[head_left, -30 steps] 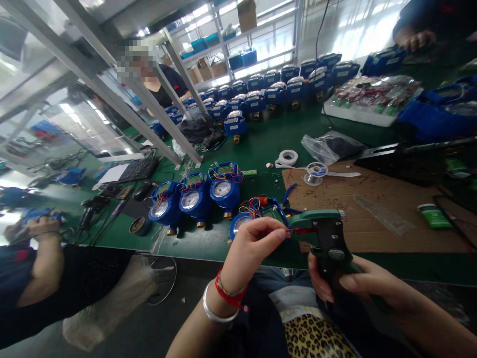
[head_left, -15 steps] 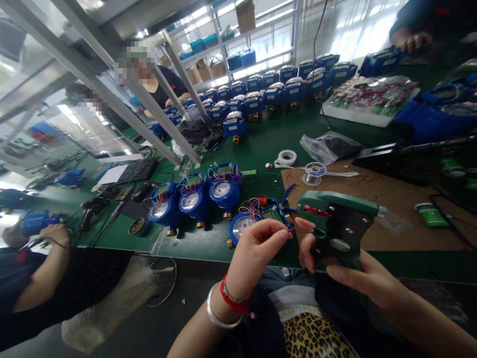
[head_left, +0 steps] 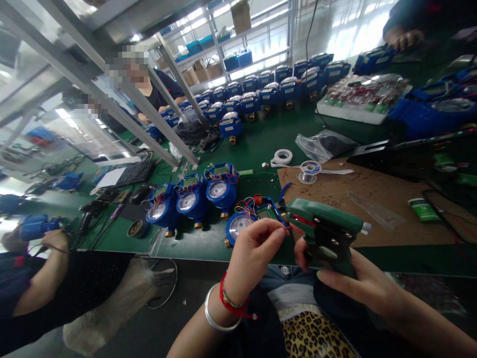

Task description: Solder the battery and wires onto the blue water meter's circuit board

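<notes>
stripper point(head_left: 328, 229) over bench point(head_left: 261, 141) near edge, axis left-right, nose left at wire point(head_left: 287, 227) | right hand point(head_left: 359, 284) clamped on stripper | left hand point(head_left: 256, 253) pinching wire | meter point(head_left: 238, 226) just behind

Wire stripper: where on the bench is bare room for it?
Set the wire stripper on the cardboard sheet, bare between solder spool and green tube; also green mat between tape roll and back meter row. Crowded by the wired meters.

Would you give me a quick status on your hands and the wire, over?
Left hand pinches red wire. Right hand grips green stripper. Blue meter behind; nothing between.
</notes>
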A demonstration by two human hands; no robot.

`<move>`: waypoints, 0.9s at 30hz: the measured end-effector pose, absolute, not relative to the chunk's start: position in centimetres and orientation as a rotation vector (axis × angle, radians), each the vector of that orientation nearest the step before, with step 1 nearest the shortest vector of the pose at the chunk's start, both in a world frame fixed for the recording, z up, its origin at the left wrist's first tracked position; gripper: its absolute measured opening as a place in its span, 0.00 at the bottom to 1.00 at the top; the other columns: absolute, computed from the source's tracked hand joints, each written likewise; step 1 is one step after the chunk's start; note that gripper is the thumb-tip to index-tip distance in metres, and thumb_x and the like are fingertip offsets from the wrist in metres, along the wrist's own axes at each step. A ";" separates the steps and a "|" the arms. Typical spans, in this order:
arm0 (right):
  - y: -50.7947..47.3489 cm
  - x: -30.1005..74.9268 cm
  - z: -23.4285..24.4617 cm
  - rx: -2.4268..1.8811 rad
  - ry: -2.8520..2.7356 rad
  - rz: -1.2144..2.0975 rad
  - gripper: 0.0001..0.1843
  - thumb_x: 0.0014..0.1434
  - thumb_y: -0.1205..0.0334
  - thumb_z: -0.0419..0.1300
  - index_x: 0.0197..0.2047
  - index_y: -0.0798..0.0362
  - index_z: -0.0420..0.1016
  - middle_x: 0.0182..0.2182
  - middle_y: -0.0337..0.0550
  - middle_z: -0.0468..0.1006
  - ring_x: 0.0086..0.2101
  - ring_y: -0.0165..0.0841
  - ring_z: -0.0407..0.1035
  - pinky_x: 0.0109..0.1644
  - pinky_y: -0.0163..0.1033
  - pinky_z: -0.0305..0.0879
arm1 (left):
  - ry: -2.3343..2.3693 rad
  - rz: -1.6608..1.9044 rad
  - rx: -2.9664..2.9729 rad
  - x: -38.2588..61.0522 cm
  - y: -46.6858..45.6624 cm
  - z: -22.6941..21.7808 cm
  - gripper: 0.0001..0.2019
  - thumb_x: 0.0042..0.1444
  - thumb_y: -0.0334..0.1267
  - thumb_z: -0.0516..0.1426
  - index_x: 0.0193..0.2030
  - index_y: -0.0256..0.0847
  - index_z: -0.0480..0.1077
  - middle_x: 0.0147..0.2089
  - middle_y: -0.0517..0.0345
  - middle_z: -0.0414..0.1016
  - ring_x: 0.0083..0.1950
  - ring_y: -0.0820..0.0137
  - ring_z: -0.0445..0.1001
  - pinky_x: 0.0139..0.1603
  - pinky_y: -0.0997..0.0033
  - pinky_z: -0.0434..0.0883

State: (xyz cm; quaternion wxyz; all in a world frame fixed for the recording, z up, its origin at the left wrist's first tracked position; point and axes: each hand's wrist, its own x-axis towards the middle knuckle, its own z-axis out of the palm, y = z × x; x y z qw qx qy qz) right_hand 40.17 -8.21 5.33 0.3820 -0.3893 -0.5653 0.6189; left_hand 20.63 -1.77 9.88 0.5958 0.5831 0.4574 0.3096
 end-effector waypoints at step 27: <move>-8.3 40.4 2.4 -0.528 -0.947 2.127 0.26 0.61 0.56 0.59 0.58 0.61 0.64 0.31 0.44 0.70 0.30 0.28 0.65 0.36 0.37 0.57 | 0.939 0.621 1.066 19.4 -0.6 9.8 0.11 0.54 0.43 0.60 0.30 0.36 0.69 0.19 0.68 0.52 0.20 0.81 0.48 0.22 0.75 0.42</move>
